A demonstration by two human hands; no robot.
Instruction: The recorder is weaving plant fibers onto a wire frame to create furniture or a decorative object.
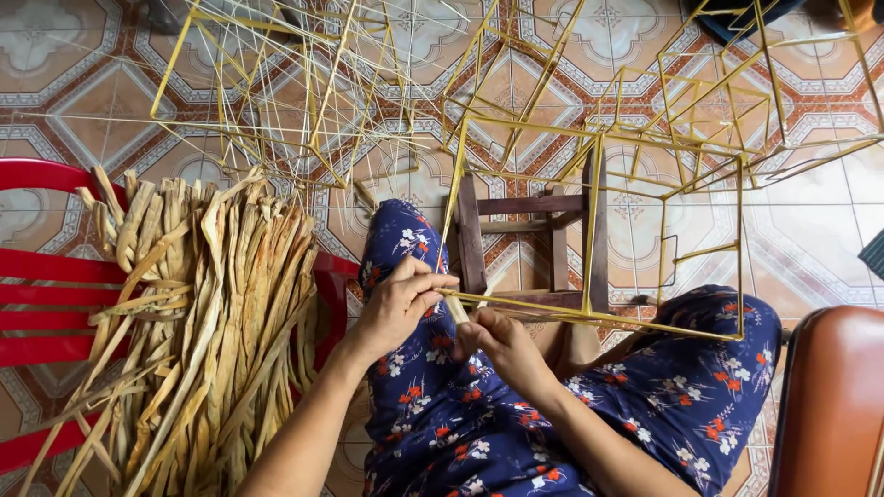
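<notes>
A yellow wire box frame (589, 230) rests on my lap and over a small dark wooden stool (532, 241). My left hand (398, 302) pinches the frame's near bottom bar at its left corner. My right hand (497, 342) is closed around a pale dried leaf strip (458, 309) at that same corner, just below the bar. Both forearms come in from the bottom of the head view, over blue flowered trousers (516, 414).
A thick bundle of dried leaf strips (207, 313) lies across a red plastic chair (41, 304) on my left. More yellow wire frames (304, 83) are stacked on the patterned tile floor ahead. A brown chair back (829, 405) stands at the right edge.
</notes>
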